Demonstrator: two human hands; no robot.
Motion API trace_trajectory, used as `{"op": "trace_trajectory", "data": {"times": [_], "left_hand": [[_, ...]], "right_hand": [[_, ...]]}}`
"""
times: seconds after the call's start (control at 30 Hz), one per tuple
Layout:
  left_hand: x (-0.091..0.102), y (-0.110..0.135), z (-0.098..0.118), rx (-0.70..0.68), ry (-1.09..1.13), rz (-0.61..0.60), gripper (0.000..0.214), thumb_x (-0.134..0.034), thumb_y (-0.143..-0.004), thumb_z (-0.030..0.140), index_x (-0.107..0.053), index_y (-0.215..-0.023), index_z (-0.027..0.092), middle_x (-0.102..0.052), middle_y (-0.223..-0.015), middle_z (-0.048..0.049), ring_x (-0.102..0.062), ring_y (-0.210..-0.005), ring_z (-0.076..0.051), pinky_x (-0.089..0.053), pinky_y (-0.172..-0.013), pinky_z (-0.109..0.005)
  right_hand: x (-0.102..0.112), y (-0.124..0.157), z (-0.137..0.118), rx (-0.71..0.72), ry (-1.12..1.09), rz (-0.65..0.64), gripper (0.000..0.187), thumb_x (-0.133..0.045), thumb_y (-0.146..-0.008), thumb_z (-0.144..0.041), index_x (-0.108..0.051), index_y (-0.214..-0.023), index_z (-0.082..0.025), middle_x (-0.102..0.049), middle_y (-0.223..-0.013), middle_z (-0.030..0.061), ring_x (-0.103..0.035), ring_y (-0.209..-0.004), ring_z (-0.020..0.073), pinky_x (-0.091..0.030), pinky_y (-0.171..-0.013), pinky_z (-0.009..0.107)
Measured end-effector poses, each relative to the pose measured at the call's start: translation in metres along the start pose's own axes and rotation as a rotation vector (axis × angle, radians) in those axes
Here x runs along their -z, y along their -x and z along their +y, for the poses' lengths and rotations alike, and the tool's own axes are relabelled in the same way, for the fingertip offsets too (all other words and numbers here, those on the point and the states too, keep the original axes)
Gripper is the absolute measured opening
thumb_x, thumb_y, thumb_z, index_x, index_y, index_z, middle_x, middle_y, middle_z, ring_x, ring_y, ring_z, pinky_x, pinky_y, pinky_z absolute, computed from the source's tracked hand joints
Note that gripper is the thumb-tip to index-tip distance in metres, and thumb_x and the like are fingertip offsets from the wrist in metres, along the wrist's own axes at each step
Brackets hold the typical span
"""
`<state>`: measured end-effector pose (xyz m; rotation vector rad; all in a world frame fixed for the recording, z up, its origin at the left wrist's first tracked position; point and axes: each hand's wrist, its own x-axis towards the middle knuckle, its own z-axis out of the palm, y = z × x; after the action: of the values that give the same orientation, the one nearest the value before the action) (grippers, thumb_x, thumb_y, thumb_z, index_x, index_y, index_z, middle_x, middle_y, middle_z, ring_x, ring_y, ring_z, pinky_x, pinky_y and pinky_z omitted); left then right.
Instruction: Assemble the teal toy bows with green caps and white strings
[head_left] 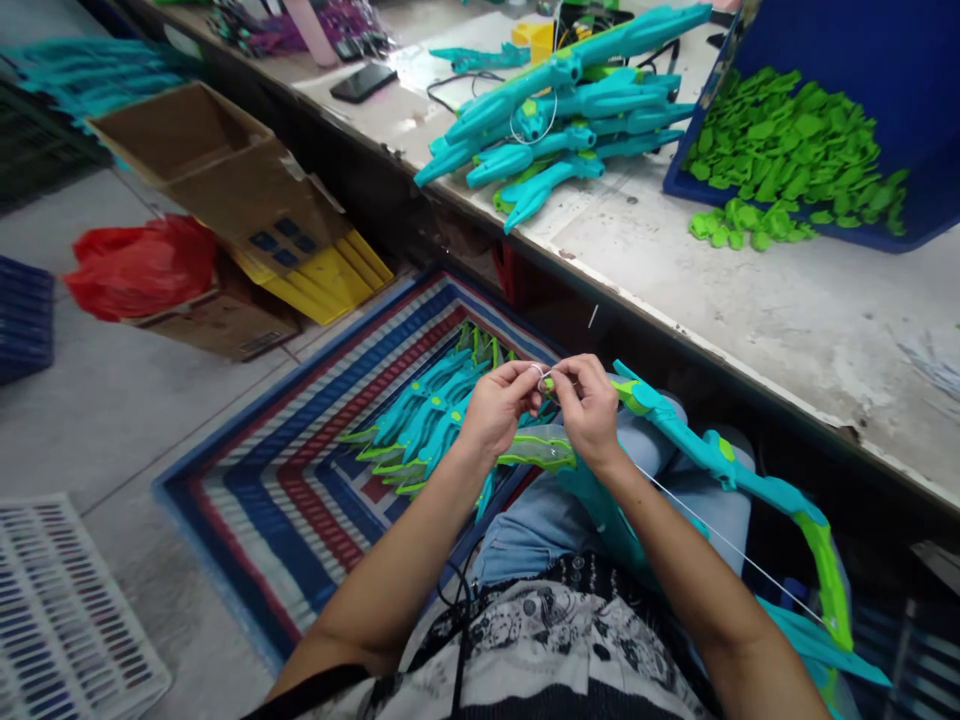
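Observation:
A teal and green toy bow [682, 435] lies across my lap, its far limb curving down at the right. Its white string [720, 535] runs slack-free from that limb's end back toward my hands. At the near green tip, my left hand [495, 405] pinches a small loop of the string between thumb and forefinger. My right hand [587, 410] is closed around the tip, with string at its fingertips; its fingers partly hide the tip. Another green-edged limb [541, 450] passes beneath my wrists.
Several finished-looking bows fill a striped crate [247, 480] on the left. Teal bow parts [555, 110] are piled on the white bench [637, 260], beside a blue bin [922, 200] of green pieces [795, 140]. A phone [364, 82], cardboard box [202, 160] and white basket [67, 610] stand around.

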<state>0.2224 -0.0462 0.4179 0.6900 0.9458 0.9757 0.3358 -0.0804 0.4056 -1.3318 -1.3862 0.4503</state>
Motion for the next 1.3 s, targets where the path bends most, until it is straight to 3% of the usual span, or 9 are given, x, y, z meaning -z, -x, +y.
{"op": "trace_trajectory", "data": {"times": [0.17, 0.37, 0.6, 0.77, 0.87, 0.97, 1.07, 1.17, 1.3], "left_hand": [[0.004, 0.002, 0.005, 0.029, -0.097, -0.063, 0.033, -0.084, -0.052, 0.036, -0.068, -0.067, 0.013, -0.057, -0.050, 0.0007, -0.050, -0.044, -0.009, -0.040, -0.041, -0.021], [-0.007, 0.003, 0.003, -0.001, 0.004, 0.080, 0.026, -0.079, -0.052, 0.031, -0.062, -0.064, 0.015, -0.056, -0.052, 0.0029, -0.051, -0.045, -0.008, -0.040, -0.040, -0.018], [-0.002, 0.003, 0.013, 0.049, -0.083, -0.038, 0.022, -0.074, -0.056, 0.032, -0.068, -0.065, 0.013, -0.064, -0.063, -0.0042, -0.060, -0.058, -0.015, -0.044, -0.044, -0.022], [0.005, 0.005, 0.011, -0.045, -0.290, -0.139, 0.018, -0.074, -0.058, 0.027, -0.071, -0.069, 0.014, -0.062, -0.059, -0.0009, -0.049, -0.048, -0.009, -0.038, -0.043, -0.020], [0.005, 0.005, 0.006, -0.067, -0.348, -0.092, 0.023, -0.075, -0.059, 0.033, -0.069, -0.072, 0.014, -0.056, -0.054, 0.0032, -0.041, -0.042, -0.006, -0.031, -0.040, -0.019], [0.006, 0.005, 0.000, -0.100, -0.443, -0.047, 0.028, -0.077, -0.059, 0.039, -0.067, -0.067, 0.014, -0.057, -0.055, 0.0032, -0.043, -0.048, -0.007, -0.032, -0.046, -0.020], [0.012, 0.004, -0.003, -0.091, -0.561, -0.132, 0.030, -0.075, -0.063, 0.043, -0.071, -0.068, 0.014, -0.065, -0.063, -0.0008, -0.054, -0.061, -0.011, -0.041, -0.059, -0.022], [0.023, 0.003, -0.003, -0.021, -0.637, -0.250, 0.032, -0.072, -0.066, 0.045, -0.076, -0.078, 0.015, -0.073, -0.077, -0.0048, -0.061, -0.075, -0.018, -0.046, -0.072, -0.026], [0.031, 0.005, 0.000, 0.024, -0.776, -0.291, 0.039, -0.069, -0.067, 0.048, -0.077, -0.085, 0.014, -0.075, -0.087, -0.0070, -0.065, -0.080, -0.022, -0.048, -0.073, -0.029]], "right_hand": [[-0.001, -0.002, 0.001, 0.040, -0.017, -0.005, 0.016, -0.051, -0.090, -0.021, -0.067, -0.087, -0.022, -0.059, -0.086, 0.0031, -0.058, -0.079, 0.0144, -0.050, -0.069, 0.028], [0.002, -0.002, 0.003, 0.114, 0.037, -0.059, 0.024, -0.050, -0.093, -0.024, -0.066, -0.112, -0.025, -0.060, -0.091, 0.0041, -0.060, -0.080, 0.0141, -0.051, -0.070, 0.028], [0.022, -0.021, 0.003, 0.318, 0.292, -0.245, 0.022, -0.048, -0.095, -0.025, -0.069, -0.088, -0.021, -0.063, -0.081, 0.0050, -0.058, -0.077, 0.0156, -0.047, -0.069, 0.028], [0.028, -0.026, -0.002, 0.458, 0.576, -0.349, 0.026, -0.046, -0.093, -0.023, -0.064, -0.074, -0.017, -0.063, -0.070, 0.0051, -0.055, -0.066, 0.0156, -0.040, -0.064, 0.028], [0.028, -0.021, -0.001, 0.377, 0.494, -0.327, 0.024, -0.046, -0.091, -0.021, -0.065, -0.076, -0.016, -0.065, -0.071, 0.0057, -0.058, -0.066, 0.0153, -0.041, -0.065, 0.026], [0.029, -0.013, 0.006, 0.165, 0.288, -0.290, 0.017, -0.052, -0.086, -0.019, -0.067, -0.080, -0.016, -0.069, -0.075, 0.0039, -0.059, -0.065, 0.0129, -0.042, -0.063, 0.023], [0.032, -0.004, 0.013, 0.029, 0.156, -0.303, 0.015, -0.055, -0.083, -0.020, -0.069, -0.078, -0.016, -0.068, -0.069, 0.0011, -0.058, -0.058, 0.0112, -0.041, -0.059, 0.022], [0.036, 0.006, 0.017, 0.051, 0.124, -0.335, 0.016, -0.055, -0.084, -0.021, -0.070, -0.079, -0.017, -0.070, -0.071, 0.0018, -0.059, -0.059, 0.0116, -0.042, -0.059, 0.022], [0.035, 0.017, 0.022, 0.175, 0.205, -0.373, 0.021, -0.049, -0.090, -0.021, -0.068, -0.083, -0.017, -0.071, -0.082, 0.0055, -0.063, -0.071, 0.0140, -0.045, -0.067, 0.024]]}}
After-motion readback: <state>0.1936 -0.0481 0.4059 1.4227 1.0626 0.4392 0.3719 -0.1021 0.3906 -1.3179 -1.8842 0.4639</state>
